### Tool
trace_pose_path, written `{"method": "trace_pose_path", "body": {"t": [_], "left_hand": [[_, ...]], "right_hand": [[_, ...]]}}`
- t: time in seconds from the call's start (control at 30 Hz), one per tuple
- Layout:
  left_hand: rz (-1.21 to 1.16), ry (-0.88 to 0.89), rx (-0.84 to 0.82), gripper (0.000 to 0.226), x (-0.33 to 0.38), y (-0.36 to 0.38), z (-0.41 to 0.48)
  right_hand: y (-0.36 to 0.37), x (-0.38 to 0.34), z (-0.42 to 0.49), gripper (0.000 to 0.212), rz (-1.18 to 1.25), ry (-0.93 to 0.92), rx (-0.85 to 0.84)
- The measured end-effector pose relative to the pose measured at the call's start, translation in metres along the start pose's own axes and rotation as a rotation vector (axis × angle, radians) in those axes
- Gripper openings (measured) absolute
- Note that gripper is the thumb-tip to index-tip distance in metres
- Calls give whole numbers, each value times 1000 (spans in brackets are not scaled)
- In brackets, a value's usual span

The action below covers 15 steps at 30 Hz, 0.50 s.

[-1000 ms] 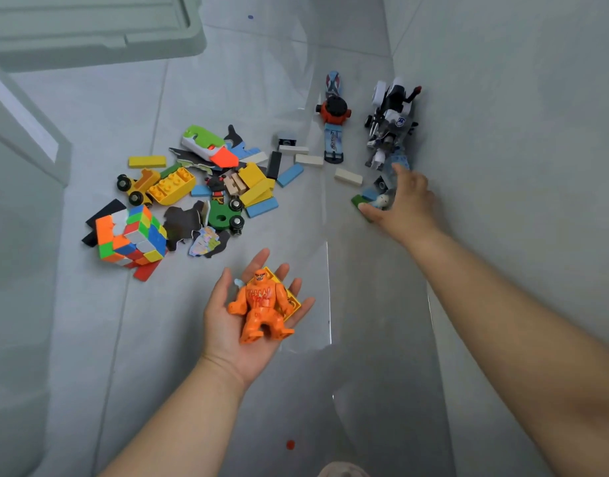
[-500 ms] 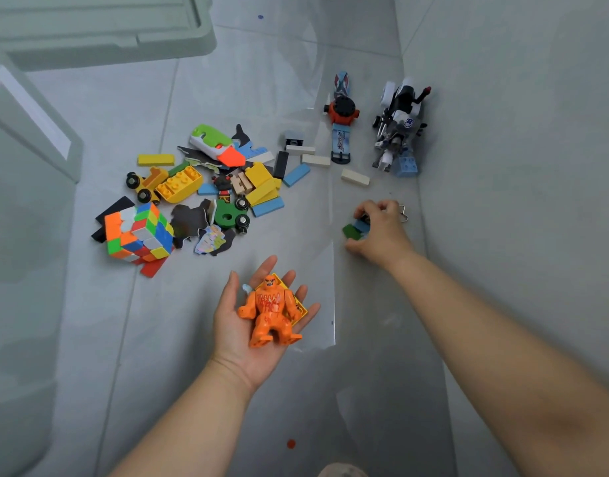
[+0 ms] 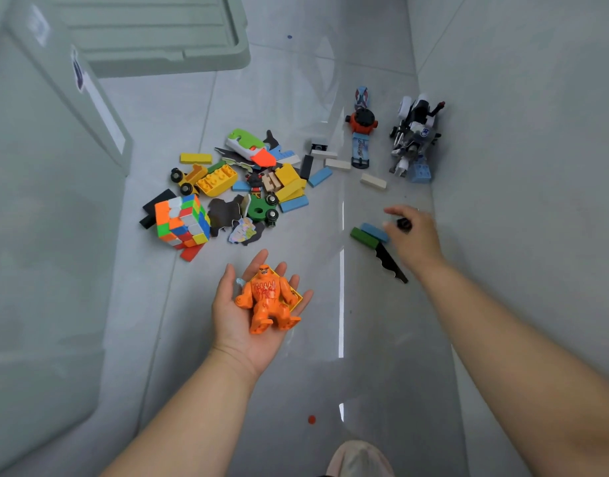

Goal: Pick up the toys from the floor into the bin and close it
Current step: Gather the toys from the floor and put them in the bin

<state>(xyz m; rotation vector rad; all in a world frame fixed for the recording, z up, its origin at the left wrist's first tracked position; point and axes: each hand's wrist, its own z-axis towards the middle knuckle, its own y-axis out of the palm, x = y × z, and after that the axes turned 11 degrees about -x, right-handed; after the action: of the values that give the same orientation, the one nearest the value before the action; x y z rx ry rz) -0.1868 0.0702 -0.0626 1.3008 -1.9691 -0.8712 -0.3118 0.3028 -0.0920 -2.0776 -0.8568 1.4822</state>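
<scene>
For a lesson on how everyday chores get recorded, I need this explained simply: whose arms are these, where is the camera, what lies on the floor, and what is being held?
There is no machine here. These are a person's two bare arms, filmed by one wide-angle camera worn on the head and looking down. The left hand lies open, palm up, with an orange figure resting on it. The right hand is low near the floor and appears to pinch a small dark piece, close to a green block and a blue block. Scattered on the floor are a puzzle cube, a yellow brick, a toy robot and a toy watch. The pale bin stands at the left, and what looks like its lid lies beyond it.
</scene>
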Motion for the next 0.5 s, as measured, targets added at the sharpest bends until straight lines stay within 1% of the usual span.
{"method": "trace_pose_path", "body": {"t": [0.07, 0.13, 0.2, 0.27, 0.33, 0.43, 0.5], "left_hand": [[-1, 5, 3, 49, 0, 1, -2], [4, 4, -1, 49, 0, 2, -4], [16, -3, -3, 50, 1, 3, -5], [21, 0, -4, 50, 3, 4, -5], [21, 3, -4, 50, 4, 3, -4], [24, -4, 1, 50, 2, 3, -2], [26, -15, 19, 50, 0, 5, -2]], "right_hand": [[15, -2, 1, 33, -127, -18, -76], [28, -1, 0, 45, -289, 14, -167], [35, 0, 1, 48, -374, 82, -162], [36, 2, 4, 43, -383, 121, -101], [32, 6, 7, 37, -370, 111, -83], [18, 12, 8, 34, -273, 55, -111], [14, 8, 4, 32, -171, 49, -82]]}}
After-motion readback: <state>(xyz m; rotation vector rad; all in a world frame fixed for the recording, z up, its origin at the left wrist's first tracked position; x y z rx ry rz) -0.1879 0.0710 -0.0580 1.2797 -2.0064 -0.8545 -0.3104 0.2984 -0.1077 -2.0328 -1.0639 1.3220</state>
